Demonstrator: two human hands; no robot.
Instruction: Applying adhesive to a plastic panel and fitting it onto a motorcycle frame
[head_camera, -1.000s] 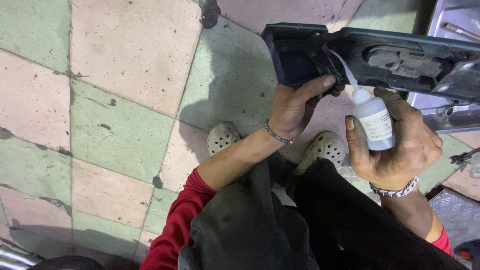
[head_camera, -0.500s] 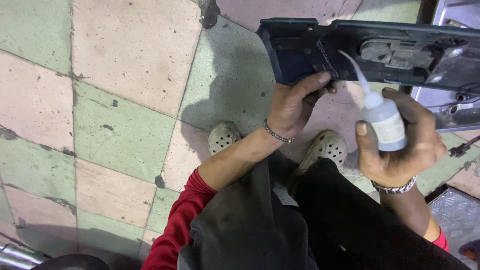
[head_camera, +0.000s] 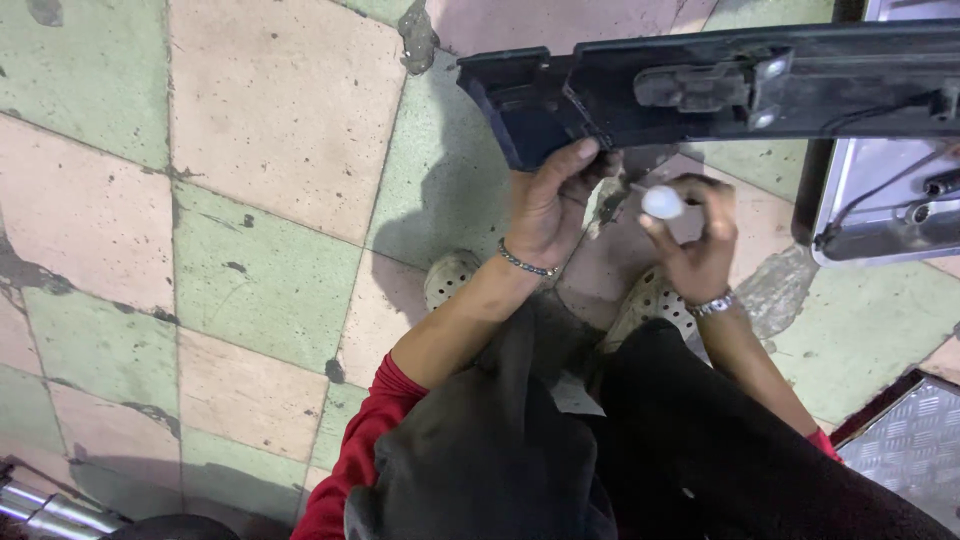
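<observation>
The left hand (head_camera: 548, 205) grips the lower edge of a long black plastic panel (head_camera: 700, 90) at twelve o'clock. The right hand (head_camera: 695, 240), at three o'clock of it, closes around a small white squeeze bottle (head_camera: 662, 202); its contents cannot be told.
</observation>
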